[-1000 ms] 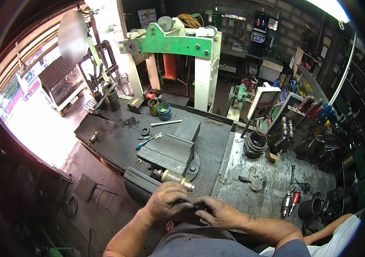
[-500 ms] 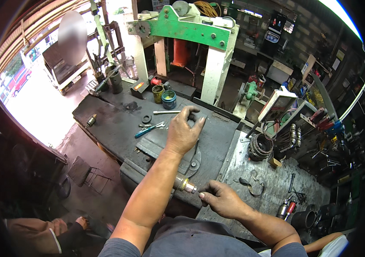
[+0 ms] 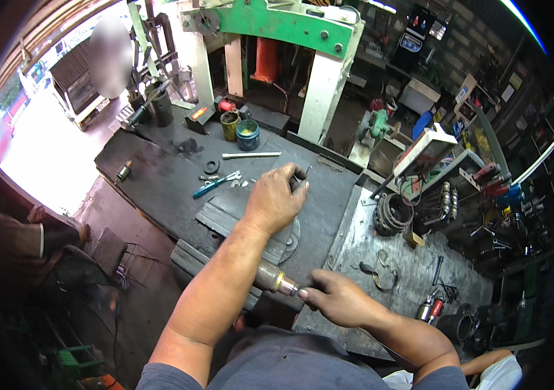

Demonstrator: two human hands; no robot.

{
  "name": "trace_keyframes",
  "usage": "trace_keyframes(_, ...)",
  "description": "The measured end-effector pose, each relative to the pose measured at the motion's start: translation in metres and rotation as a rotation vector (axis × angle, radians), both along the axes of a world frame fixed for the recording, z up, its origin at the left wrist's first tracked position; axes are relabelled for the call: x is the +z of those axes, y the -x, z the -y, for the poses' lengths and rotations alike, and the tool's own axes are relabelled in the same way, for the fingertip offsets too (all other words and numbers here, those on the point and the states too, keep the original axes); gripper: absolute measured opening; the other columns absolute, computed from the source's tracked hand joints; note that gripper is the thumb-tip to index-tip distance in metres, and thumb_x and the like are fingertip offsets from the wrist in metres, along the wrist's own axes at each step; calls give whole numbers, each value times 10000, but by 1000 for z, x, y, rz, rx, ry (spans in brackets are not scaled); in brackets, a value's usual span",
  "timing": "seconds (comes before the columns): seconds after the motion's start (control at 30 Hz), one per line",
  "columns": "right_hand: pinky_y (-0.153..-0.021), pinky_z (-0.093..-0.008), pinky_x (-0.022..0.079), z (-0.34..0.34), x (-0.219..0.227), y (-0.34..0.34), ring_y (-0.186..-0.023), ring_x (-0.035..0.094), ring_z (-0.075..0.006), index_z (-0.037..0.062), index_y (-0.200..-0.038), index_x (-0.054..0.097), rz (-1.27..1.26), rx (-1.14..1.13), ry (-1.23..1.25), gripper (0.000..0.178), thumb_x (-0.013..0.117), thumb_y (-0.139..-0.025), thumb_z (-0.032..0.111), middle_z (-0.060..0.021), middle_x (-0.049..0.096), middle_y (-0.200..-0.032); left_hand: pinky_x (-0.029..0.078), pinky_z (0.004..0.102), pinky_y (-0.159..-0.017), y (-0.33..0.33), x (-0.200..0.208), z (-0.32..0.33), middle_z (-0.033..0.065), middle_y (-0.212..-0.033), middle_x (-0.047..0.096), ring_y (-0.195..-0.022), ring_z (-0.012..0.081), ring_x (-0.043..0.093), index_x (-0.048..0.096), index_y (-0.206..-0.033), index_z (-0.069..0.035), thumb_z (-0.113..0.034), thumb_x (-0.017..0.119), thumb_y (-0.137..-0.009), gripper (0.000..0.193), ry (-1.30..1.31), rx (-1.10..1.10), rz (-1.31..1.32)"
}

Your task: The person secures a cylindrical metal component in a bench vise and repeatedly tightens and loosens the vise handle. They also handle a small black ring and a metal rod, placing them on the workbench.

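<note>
Reaching forward over a dark, greasy metal work surface [image 3: 160,175], the left hand [image 3: 275,200] rests on a flat dark steel plate [image 3: 225,211], fingers curled around a small dark part at the plate's far edge. The right hand [image 3: 340,300] sits at the surface's near edge, fingertips pinching the tip of a short brass-and-steel cylindrical fitting [image 3: 273,279] that juts out beneath the left forearm. A blue-handled wrench [image 3: 215,185] and a slim steel rod [image 3: 251,155] lie beyond, with bare room between them.
</note>
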State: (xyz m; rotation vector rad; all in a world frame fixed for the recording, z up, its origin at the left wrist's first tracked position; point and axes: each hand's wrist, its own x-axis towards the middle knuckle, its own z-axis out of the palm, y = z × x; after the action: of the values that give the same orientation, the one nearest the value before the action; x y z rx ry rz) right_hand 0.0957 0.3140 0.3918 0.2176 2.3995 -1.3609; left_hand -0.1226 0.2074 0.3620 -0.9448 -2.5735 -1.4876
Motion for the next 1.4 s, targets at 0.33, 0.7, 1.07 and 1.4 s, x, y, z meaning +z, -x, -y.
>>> trace_keyframes(0.33,-802,-509,520,2,3,0,-867,673,-432,-22,-1030,609,-101,43,-13,308,669,-1060,278,-274,668,-928,598,416,-783,2,2,-1,206,-934,779,-858,336,771,744,-1062,5,-179,764,-937,223,16,-15,38)
trace_keyframes(0.7,-723,-481,528,3,-7,-2,-782,671,-379,-20,-937,630,43,-6,-171,314,744,-1009,263,-239,682,-868,595,504,-891,2,1,2,260,-1015,766,-986,436,746,731,-1121,-20,-271,747,-959,299,105,36,8)
trace_keyframes(1.07,-729,-387,476,2,-7,-12,-810,542,-189,0,-1005,619,-231,50,-13,198,668,-1055,185,-82,608,-838,591,489,-893,5,-9,1,246,-1012,763,-984,400,754,725,-1143,-4,-261,736,-966,313,84,-10,10)
trace_keyframes(1.4,-741,-383,499,3,-9,-9,-796,577,-188,-10,-1007,643,-193,26,15,223,675,-1046,208,-112,639,-811,576,507,-942,2,-5,3,253,-1071,762,-1069,436,729,721,-1144,-9,-265,715,-975,306,123,-43,23)
